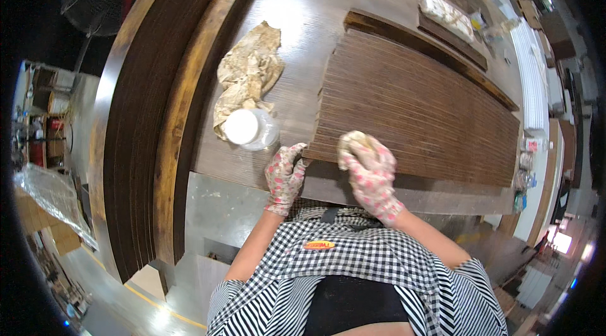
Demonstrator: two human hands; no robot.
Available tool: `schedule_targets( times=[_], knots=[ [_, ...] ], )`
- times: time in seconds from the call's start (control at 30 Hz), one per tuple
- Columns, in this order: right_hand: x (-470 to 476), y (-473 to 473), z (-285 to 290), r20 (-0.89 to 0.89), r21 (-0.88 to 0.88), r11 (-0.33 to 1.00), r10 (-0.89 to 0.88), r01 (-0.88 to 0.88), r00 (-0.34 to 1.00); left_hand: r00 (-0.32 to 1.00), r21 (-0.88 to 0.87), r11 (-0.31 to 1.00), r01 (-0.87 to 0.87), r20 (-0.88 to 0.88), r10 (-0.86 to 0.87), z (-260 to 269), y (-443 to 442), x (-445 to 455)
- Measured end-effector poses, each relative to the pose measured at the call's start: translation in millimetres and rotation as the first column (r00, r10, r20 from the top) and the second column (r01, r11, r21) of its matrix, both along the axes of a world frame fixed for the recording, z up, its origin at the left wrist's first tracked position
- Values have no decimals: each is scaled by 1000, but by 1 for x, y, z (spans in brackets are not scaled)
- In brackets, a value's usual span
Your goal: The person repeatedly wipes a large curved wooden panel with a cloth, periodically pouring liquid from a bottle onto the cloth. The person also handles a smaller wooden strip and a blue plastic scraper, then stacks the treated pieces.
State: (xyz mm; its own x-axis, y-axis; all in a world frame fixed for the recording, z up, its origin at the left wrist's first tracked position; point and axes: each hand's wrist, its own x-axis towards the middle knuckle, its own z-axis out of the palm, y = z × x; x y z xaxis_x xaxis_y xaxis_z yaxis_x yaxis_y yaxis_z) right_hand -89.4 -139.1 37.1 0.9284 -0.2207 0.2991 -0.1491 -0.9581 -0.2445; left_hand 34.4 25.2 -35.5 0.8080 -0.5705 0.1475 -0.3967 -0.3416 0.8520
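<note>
A row of dark brown wooden strips, packed side by side, lies on the worktable in front of me. My left hand, in a pink-spotted white work glove, grips the near left corner of these strips between thumb and fingers. In a matching glove, my right hand holds a crumpled, stained cloth on the strips near their front edge. To the left stands a clear plastic jar with a white lid. A larger stained rag lies crumpled behind the jar.
Tall stacks of dark boards with mottled brown edges run along the left. Behind the strips lie a separate dark board and a white wrapped bundle on another board. Plastic bottles line the right end.
</note>
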Motion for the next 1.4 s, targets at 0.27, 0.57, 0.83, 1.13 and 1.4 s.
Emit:
schedule_targets(
  times=[0.27,0.57,0.83,1.13,1.4],
  knots=[
    [-29,-17,-15,-50,21,996,-88,89,995,989,68,994,89,116,-97,-1,-1,7],
    [-38,-30,-10,-106,-8,985,-174,174,979,967,63,986,157,194,-166,-3,-3,9],
    [-75,-61,18,141,-65,944,-313,325,939,965,53,982,181,184,-187,-6,0,10],
    [-19,-29,4,36,39,992,-124,122,992,952,46,982,182,243,-188,-9,-2,10],
    [-64,-56,9,-109,39,999,6,-2,994,963,98,985,143,216,-161,-6,-2,10]
  ],
)
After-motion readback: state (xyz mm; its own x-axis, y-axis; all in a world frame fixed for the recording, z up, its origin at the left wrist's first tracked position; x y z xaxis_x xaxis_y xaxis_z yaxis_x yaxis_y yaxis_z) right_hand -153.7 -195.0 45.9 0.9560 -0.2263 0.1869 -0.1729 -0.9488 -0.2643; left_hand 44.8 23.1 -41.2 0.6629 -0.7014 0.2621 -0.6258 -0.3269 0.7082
